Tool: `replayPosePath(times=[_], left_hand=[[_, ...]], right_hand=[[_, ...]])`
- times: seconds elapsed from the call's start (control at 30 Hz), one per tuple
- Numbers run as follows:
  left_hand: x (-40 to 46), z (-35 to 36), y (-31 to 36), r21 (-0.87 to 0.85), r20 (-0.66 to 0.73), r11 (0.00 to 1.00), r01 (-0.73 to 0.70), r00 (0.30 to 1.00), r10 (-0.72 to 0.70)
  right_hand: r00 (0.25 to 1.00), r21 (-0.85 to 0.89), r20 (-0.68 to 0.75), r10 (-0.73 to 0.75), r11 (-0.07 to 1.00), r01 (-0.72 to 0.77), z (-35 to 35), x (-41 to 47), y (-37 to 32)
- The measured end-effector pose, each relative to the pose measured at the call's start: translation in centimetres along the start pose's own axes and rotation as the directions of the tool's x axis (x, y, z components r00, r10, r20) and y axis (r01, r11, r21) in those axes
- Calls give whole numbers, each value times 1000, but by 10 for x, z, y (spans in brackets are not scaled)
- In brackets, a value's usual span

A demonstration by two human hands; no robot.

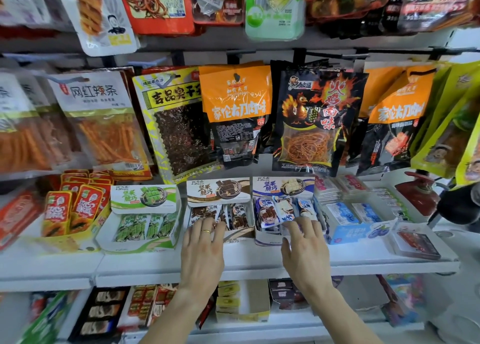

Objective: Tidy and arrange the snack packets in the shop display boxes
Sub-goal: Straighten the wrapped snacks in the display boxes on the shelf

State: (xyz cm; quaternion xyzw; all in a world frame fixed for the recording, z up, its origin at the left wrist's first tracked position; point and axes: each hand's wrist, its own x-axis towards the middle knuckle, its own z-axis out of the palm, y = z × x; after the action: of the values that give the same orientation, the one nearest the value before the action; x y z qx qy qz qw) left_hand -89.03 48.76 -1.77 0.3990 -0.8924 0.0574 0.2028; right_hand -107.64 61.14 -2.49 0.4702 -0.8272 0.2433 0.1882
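Brown-white packets (235, 215) upright, crowded in brown box (240, 235).

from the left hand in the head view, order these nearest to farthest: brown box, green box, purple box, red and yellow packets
1. brown box: under the left hand, fingers on its packets.
2. purple box: just to the right.
3. green box: to the left; close to the purple box's rank.
4. red and yellow packets: far left.

The left hand (204, 250) covers the brown box's (240, 235) front packets; shelf-edge packets at far left (18, 213) are blurred.
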Motion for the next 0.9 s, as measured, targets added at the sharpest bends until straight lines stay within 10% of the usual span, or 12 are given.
replayPosePath(times=[0.2,0.4,0.9], left_hand=[[4,8,-10,-1,136,998,66,988,-65],[6,8,-11,-7,162,999,50,986,-48],[10,10,-22,-33,185,999,40,982,-33]], right_hand=[[990,12,-132,41,999,-40,-15,12,-53],[985,19,134,-104,995,102,7,15,-38],[972,-111,234,1,994,25,-3,23,-38]])
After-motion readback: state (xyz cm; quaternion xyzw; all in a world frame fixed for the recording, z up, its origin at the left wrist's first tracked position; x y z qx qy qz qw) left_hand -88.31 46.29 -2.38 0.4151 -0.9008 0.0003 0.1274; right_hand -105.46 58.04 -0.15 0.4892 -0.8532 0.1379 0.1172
